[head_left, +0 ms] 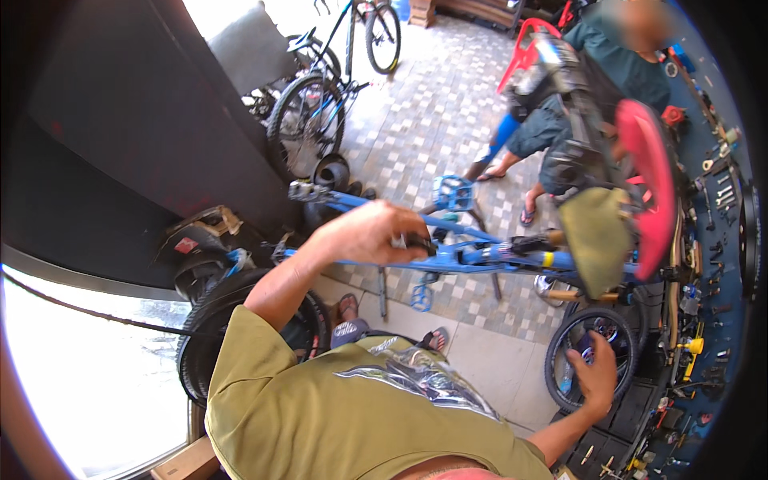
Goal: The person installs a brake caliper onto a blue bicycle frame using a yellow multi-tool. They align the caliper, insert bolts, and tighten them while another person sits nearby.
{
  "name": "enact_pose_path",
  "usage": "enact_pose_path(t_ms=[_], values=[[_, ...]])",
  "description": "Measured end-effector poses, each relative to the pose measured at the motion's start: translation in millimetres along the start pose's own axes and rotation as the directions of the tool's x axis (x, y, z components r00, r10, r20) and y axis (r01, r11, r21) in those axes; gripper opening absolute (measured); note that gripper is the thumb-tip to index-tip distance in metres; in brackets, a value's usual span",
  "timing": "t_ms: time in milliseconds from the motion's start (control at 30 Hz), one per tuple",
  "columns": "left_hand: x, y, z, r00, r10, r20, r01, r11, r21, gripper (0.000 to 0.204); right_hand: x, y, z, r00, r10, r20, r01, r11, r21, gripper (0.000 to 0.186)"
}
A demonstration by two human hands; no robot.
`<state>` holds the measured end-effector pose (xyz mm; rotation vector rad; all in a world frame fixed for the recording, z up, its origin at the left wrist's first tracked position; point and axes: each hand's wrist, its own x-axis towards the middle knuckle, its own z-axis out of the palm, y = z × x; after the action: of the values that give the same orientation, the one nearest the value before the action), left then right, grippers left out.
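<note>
In front of me a blue bicycle frame (352, 202) lies stretched from left to right, with blue flat pedals (454, 194) on its cranks. Over the frame's middle is my left hand (374, 232), its fingers curled round a small black part (416, 245). What that part is, and whether it is fixed to the frame, I cannot tell. My right hand (594, 373) is out to the right and low, fingers spread and holding nothing. Beneath it in the picture a bicycle wheel (552, 364) with a black tyre rests near the floor.
An olive cloth (596, 240) and a red curved panel (646, 192) stand at the frame's right end. Beyond, a person (616, 60) sits by a red chair (524, 52). Tools hang on the blue wall board (724, 240). Tyres (200, 352) lean at left; bicycles (308, 120) are parked behind.
</note>
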<state>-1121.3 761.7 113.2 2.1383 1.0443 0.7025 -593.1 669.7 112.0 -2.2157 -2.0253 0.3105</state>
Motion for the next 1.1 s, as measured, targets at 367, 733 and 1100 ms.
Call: enact_pose_path(t_ms=[367,733,1100], values=[[-218,-174,-114,0.846,-0.416,-0.334,0.397,0.909,-0.126,0.023,19,-326,96,0.82,-0.44,0.366,0.417,0.897,0.143,0.06],[-206,-244,-31,0.738,-0.403,-0.542,0.212,0.9,-0.382,0.024,52,-483,175,0.692,-0.721,-0.034,0.69,0.646,0.327,0.024],[-192,-261,-9,0.71,-0.313,-0.631,0.106,0.933,-0.343,0.036,91,-503,257,0.64,-0.747,-0.178,0.751,0.561,0.348,0.028]])
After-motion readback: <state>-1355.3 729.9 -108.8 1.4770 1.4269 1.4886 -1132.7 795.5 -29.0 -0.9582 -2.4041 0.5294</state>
